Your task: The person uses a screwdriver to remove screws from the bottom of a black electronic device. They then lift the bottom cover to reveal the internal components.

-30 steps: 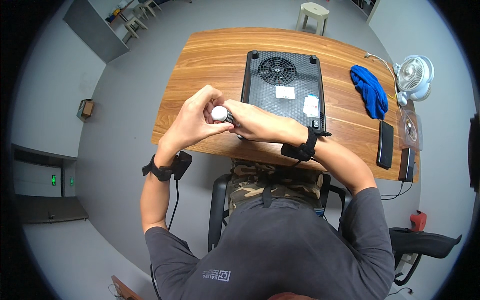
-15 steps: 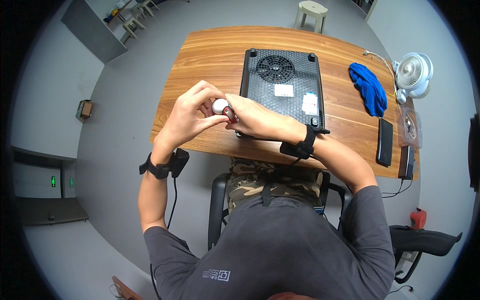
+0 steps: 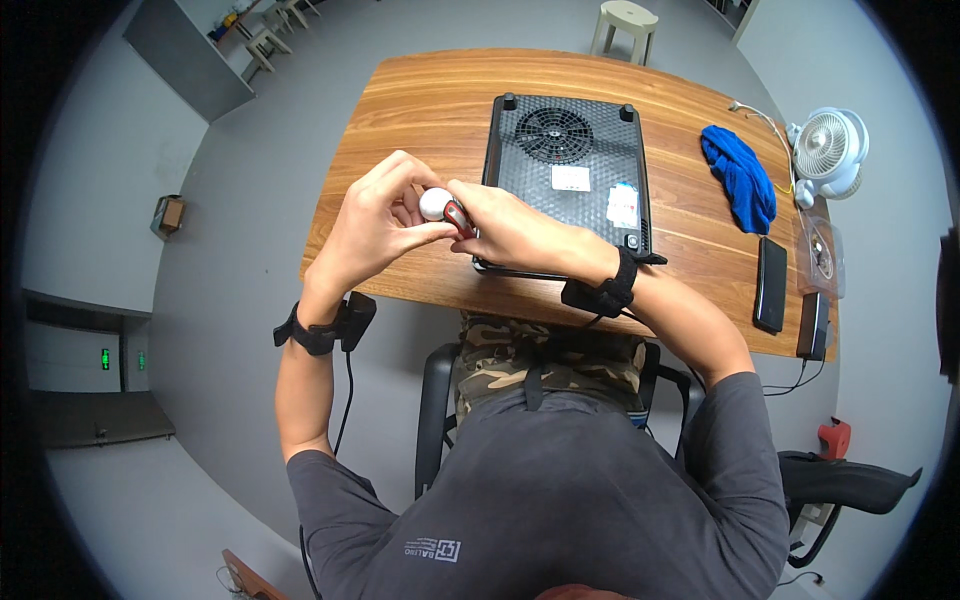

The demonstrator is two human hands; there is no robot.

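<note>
My left hand (image 3: 368,222) has its fingers curled round a small thing with a round white end (image 3: 434,204). Beside that white end, a red part with a grey inset (image 3: 459,219) is pinched by my right hand (image 3: 512,226). Whether the white and red parts are one piece, I cannot tell; the fingers cover much of them. Both hands are held over the near left corner of a black induction cooker (image 3: 540,195), which lies underside up on the table. Its round fan grille, corner feet and two white labels face upward.
On the wooden table (image 3: 420,95), a blue cloth (image 3: 740,180) lies to the right. Near the right edge are a black phone (image 3: 769,285), a clear plastic box (image 3: 822,255), a black power brick (image 3: 813,325) with cords and a white fan (image 3: 827,145). A stool (image 3: 625,20) stands beyond.
Both hands have shifted very slightly left and up with the white and red thing. The grip looks the same, and the cooker lies as before.
</note>
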